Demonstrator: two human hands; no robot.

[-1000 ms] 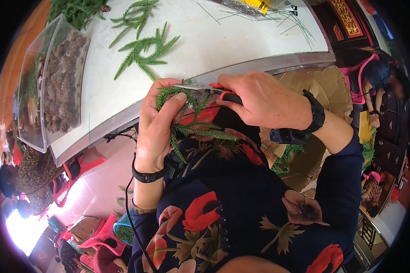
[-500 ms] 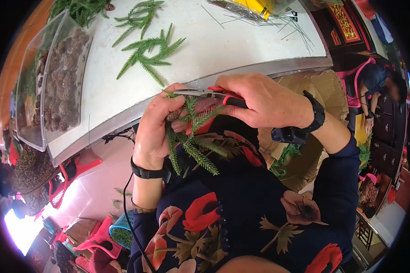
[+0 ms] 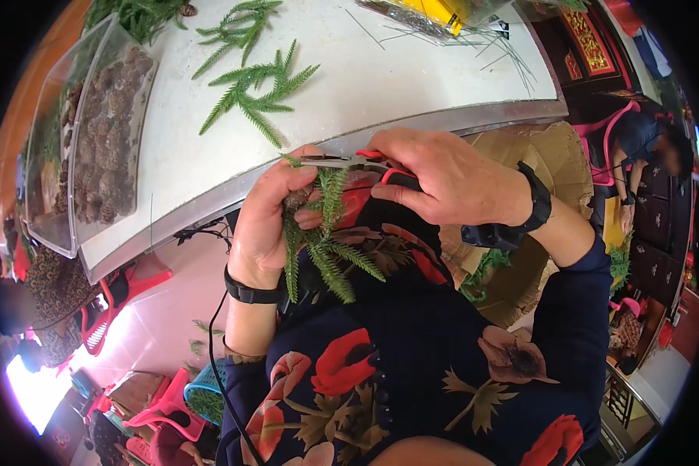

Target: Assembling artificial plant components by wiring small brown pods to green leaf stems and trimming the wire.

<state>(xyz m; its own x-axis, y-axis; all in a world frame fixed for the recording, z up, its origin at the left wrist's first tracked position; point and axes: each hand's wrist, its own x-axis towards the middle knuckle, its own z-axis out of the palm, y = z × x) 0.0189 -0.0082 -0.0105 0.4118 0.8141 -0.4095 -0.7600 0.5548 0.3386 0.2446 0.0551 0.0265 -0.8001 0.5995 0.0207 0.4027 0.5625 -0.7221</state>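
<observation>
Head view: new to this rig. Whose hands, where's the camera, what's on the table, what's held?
No robot: this is a person working bare-handed. The camera is a wide fisheye worn on the head, looking down, so straight edges bend. The white table bears green sprigs, thin wire-like pieces and a clear bin of pine cones. The left hand has a needled sprig and a brown cone in its grip; the right hand holds a plier-like tool with red-and-black handles.

The navy top point(image 3: 435, 334) carried large red and dusty-pink flowers point(image 3: 346, 363) with olive leaves point(image 3: 483, 393), worn with black wrist straps point(image 3: 250, 293) and a thin black cable point(image 3: 213, 342).
</observation>
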